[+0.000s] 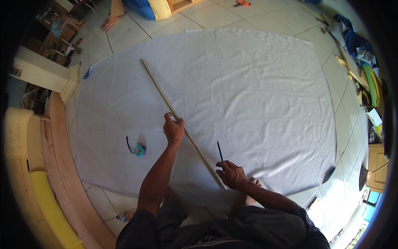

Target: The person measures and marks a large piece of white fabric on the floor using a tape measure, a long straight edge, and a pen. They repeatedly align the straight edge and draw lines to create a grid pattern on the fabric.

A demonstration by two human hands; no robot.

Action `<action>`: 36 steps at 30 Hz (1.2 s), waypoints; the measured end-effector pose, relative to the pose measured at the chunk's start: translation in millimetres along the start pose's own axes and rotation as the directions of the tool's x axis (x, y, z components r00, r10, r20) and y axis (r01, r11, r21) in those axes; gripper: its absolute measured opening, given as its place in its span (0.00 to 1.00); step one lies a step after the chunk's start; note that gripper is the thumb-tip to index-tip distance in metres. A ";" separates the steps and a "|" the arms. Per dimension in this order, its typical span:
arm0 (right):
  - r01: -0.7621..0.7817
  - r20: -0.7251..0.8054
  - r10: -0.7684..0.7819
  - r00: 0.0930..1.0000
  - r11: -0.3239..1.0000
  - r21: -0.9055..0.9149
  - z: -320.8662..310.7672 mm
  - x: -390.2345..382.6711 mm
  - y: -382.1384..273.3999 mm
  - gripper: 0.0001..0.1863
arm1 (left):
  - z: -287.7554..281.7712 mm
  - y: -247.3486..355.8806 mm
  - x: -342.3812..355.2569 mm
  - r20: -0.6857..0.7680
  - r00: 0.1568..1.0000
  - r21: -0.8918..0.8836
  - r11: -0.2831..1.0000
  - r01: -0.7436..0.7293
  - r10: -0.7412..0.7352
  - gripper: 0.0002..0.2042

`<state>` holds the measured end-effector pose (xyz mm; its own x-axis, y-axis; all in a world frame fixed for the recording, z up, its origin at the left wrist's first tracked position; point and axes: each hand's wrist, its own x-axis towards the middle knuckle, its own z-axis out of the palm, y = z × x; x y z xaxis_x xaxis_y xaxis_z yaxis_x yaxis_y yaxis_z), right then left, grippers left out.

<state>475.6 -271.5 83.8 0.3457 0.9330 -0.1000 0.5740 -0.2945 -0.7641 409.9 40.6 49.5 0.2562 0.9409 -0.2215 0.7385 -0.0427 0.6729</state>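
Observation:
A long, thin, straight strip (155, 82), pale gold with a dark line along it, slants over a large white cloth (265, 83) from upper left to lower right. My left hand (173, 129) grips it near its middle, thumb and fingers on opposite sides. In my right hand (232, 174) is a dark pencil (220, 150), its tip pointing away from me. That hand is close to the strip's near end. Left of my left forearm, a turquoise tape measure (139, 150) with a black strap lies on the cloth. Faint lines show on the cloth around it.
The cloth lies wrinkled on a tiled floor (215, 16). A dark object (328, 174) sits at its right near corner and a blue one (86, 74) at its far left. Wooden steps (62, 145) run along the left; clutter (360, 62) lines the right. A person (58, 27) sits far left.

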 end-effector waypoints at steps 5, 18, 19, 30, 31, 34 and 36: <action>0.047 0.086 -0.042 0.995 0.997 -0.054 16.6 -62.4 6.7 0.22 | 25.1 -27.2 -38.0 -0.048 0.987 0.099 0.984 -0.149 0.154 0.29; -0.044 0.190 0.048 0.981 0.999 -0.026 31.3 -98.3 21.1 0.25 | 36.9 -37.3 -64.8 -0.025 0.978 0.055 0.977 -0.206 0.207 0.31; -0.040 0.187 0.045 0.981 0.999 -0.030 31.4 -97.9 20.9 0.25 | 34.7 -37.0 -65.6 0.030 0.987 0.027 0.987 -0.156 0.156 0.32; -0.026 0.186 0.028 0.982 1.000 -0.013 27.9 -97.0 20.3 0.25 | 28.8 -30.1 -68.7 0.055 0.989 0.005 0.991 -0.135 0.135 0.33; -0.026 0.189 0.029 0.982 0.999 -0.018 27.9 -96.6 20.3 0.25 | 28.9 -30.0 -68.2 0.061 0.990 0.008 0.992 -0.126 0.125 0.33; -0.023 0.187 0.028 0.982 0.999 -0.028 28.0 -95.8 21.0 0.25 | 28.1 -29.7 -65.9 0.063 0.987 0.011 0.989 -0.149 0.148 0.33; -0.029 0.184 0.031 0.982 0.999 -0.014 27.9 -96.1 21.7 0.25 | 27.0 -29.5 -64.9 0.088 0.988 0.026 0.991 -0.133 0.131 0.32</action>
<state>434.2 -361.7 59.1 0.2207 0.9456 -0.2389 0.5745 -0.3240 -0.7516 388.3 -28.4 25.0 0.4043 0.8941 -0.1927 0.7134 -0.1764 0.6781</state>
